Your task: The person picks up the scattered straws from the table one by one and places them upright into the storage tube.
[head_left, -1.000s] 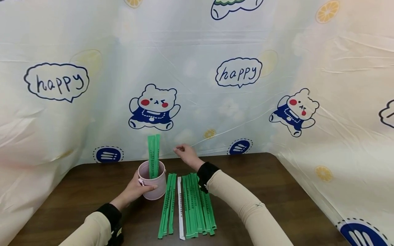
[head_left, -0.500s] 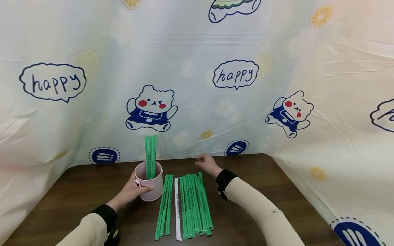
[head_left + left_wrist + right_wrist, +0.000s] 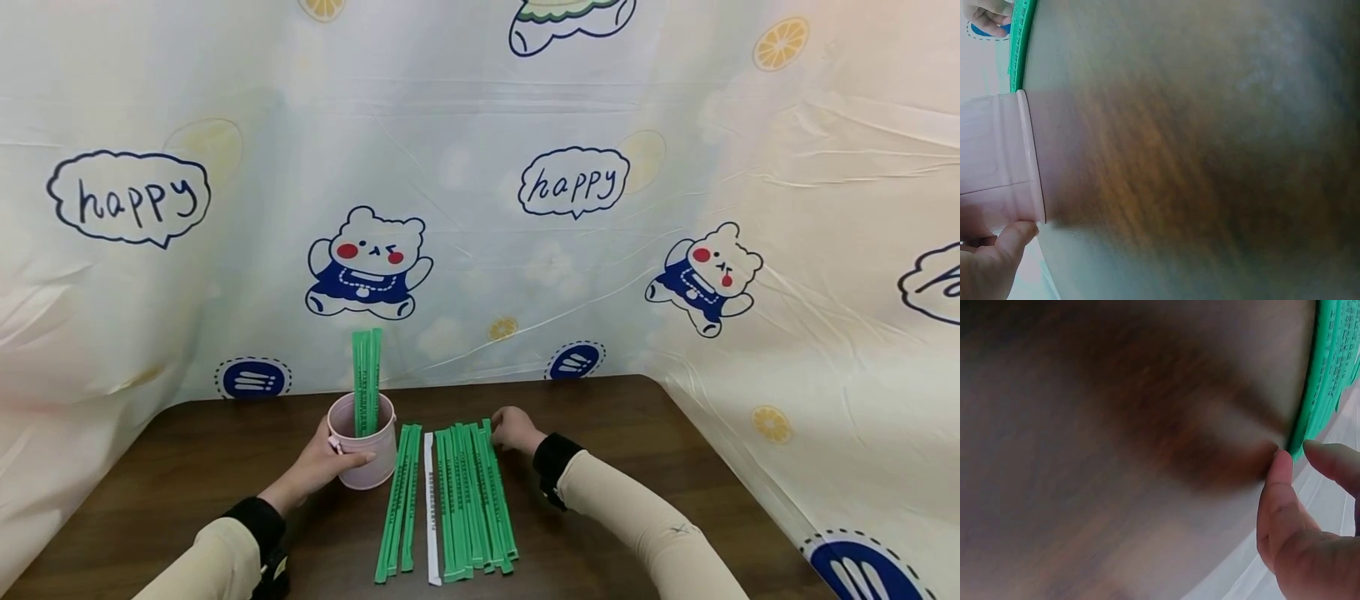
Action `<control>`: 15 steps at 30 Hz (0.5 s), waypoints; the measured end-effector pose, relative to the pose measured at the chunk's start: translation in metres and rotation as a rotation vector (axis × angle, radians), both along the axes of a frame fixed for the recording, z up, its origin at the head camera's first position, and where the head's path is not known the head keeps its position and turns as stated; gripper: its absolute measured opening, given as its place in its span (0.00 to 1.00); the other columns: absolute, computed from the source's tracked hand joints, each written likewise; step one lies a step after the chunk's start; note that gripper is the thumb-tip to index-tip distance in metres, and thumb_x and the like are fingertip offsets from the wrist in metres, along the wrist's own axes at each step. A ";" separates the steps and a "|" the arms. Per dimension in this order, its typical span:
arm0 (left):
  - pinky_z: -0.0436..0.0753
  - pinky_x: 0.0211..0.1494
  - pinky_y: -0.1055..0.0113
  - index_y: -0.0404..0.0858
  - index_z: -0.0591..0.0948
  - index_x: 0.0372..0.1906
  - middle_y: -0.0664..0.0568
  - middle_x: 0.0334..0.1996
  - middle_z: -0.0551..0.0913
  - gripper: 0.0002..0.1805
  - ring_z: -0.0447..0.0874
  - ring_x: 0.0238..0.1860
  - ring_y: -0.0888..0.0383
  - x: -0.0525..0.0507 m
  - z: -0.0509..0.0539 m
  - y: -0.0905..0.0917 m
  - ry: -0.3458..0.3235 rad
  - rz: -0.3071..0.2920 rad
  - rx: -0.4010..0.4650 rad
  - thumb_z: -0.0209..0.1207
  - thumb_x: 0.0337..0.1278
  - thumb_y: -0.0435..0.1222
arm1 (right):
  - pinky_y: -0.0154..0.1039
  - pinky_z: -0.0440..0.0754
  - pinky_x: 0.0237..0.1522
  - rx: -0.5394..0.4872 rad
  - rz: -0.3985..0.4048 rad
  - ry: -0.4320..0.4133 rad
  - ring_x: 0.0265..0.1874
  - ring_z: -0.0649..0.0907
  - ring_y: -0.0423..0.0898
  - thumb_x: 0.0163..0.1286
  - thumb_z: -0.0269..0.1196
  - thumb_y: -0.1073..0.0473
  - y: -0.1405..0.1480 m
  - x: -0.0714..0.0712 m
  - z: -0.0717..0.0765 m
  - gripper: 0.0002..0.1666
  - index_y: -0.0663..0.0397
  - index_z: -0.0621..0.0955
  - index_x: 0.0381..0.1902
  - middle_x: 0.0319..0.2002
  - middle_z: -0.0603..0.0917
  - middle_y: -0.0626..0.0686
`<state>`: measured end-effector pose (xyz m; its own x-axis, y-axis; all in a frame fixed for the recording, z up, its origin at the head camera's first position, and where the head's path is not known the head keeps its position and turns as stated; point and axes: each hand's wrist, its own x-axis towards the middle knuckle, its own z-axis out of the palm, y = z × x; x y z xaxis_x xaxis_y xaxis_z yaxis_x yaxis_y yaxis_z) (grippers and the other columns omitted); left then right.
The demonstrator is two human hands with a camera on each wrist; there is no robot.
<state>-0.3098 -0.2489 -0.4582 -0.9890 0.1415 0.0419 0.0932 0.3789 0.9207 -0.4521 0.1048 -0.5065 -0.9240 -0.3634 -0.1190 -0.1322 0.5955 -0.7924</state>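
Note:
My left hand [image 3: 318,467] grips the side of a pale pink bucket [image 3: 372,467], thumb across its front in the head view. Several green paper-wrapped straws [image 3: 367,375] stand upright in the bucket. At the far end of the right-hand row of green straws [image 3: 465,500], my right hand [image 3: 516,429] has thumb and forefinger at the end of the outermost green straw [image 3: 1315,394]. In the right wrist view, the thumb [image 3: 1332,459] and forefinger [image 3: 1281,469] lie on either side of that end and appear to pinch it. The printed straw faces are partly visible there.
Between bucket and row lie a few more green straws [image 3: 399,504] and one white wrapped straw [image 3: 431,508]. All rest on a dark brown wooden table [image 3: 615,433]. Behind it hangs a pale printed curtain [image 3: 480,167] with bears and lettering.
My right hand has moved from near the bucket, rightward and down, to the far end of the outermost green straw. My left hand has kept its grip on the bucket.

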 end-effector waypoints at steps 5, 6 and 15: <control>0.63 0.75 0.29 0.37 0.40 0.80 0.32 0.76 0.55 0.57 0.60 0.73 0.33 0.001 0.000 -0.001 -0.023 0.015 -0.006 0.69 0.60 0.40 | 0.50 0.88 0.41 0.061 -0.052 0.025 0.47 0.85 0.60 0.64 0.66 0.73 -0.012 0.025 0.019 0.28 0.70 0.76 0.62 0.62 0.78 0.69; 0.63 0.75 0.30 0.36 0.39 0.80 0.32 0.76 0.55 0.57 0.60 0.73 0.33 0.001 0.000 0.000 -0.027 0.015 -0.008 0.69 0.60 0.41 | 0.51 0.88 0.41 0.069 -0.059 0.030 0.46 0.85 0.60 0.63 0.66 0.74 -0.014 0.027 0.020 0.28 0.69 0.76 0.62 0.63 0.78 0.69; 0.63 0.75 0.30 0.37 0.40 0.80 0.33 0.76 0.55 0.57 0.60 0.73 0.34 0.000 0.000 -0.001 -0.023 0.015 0.000 0.69 0.60 0.41 | 0.47 0.77 0.28 0.132 0.007 0.192 0.27 0.83 0.50 0.67 0.66 0.66 -0.001 -0.068 -0.103 0.15 0.53 0.80 0.51 0.62 0.83 0.59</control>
